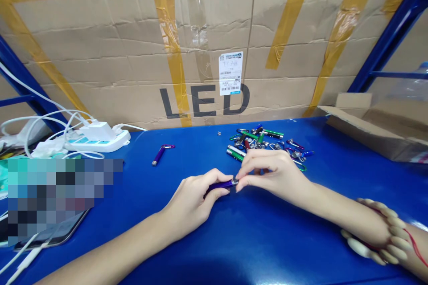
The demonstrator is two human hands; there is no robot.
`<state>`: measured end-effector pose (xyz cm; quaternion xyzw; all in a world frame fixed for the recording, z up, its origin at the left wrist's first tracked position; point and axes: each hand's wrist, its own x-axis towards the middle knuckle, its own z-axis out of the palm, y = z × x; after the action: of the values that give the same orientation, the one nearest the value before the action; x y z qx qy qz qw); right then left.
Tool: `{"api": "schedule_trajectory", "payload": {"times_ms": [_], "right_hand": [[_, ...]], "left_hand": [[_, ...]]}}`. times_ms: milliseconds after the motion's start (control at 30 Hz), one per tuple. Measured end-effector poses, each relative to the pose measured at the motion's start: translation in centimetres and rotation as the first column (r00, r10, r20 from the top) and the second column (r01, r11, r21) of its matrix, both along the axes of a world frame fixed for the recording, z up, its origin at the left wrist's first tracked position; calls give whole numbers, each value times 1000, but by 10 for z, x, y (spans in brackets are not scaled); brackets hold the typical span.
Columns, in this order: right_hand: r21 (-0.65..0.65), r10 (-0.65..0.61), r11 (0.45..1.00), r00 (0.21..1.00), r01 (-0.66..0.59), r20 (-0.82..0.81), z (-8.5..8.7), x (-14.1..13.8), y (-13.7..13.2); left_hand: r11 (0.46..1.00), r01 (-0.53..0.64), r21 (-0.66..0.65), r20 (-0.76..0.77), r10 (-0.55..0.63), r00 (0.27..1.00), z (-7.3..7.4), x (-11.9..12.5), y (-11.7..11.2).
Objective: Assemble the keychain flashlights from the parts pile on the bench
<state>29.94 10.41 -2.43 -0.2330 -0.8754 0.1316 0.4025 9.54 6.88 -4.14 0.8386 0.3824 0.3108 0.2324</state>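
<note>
My left hand (pixel 194 198) is closed around a slim purple mini flashlight (pixel 220 185), holding it nearly level above the blue tabletop. My right hand (pixel 279 173) pinches the silver end of that flashlight between thumb and fingers; the small part at the fingertips is too hidden to make out fully. Just behind my right hand lies a pile of green, blue and silver mini flashlights (pixel 236 153) with small carabiner clips (pixel 294 144). Apart from the pile, to the left, rests another purple flashlight (pixel 158 156) with a purple clip attached.
A white power strip (pixel 110 141) with tangled cables stands at the back left, and a phone (pixel 63 234) lies in front of it. A large taped carton (pixel 127 62) closes off the back. An open cardboard box (pixel 384 136) sits at the right, beside blue metal posts (pixel 384 35).
</note>
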Motion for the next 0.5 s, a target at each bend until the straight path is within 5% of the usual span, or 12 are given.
{"api": "schedule_trajectory", "payload": {"times_ms": [367,500], "right_hand": [[-342,12,940,999,1,36,0,-7,-4],[-595,-7,803,999,-15,-35,-4,-10,-4]], "left_hand": [[978,80,191,-44,-73,996,-6,-4,-3],[974,63,216,-33,-57,998,-7,-4,-3]]}}
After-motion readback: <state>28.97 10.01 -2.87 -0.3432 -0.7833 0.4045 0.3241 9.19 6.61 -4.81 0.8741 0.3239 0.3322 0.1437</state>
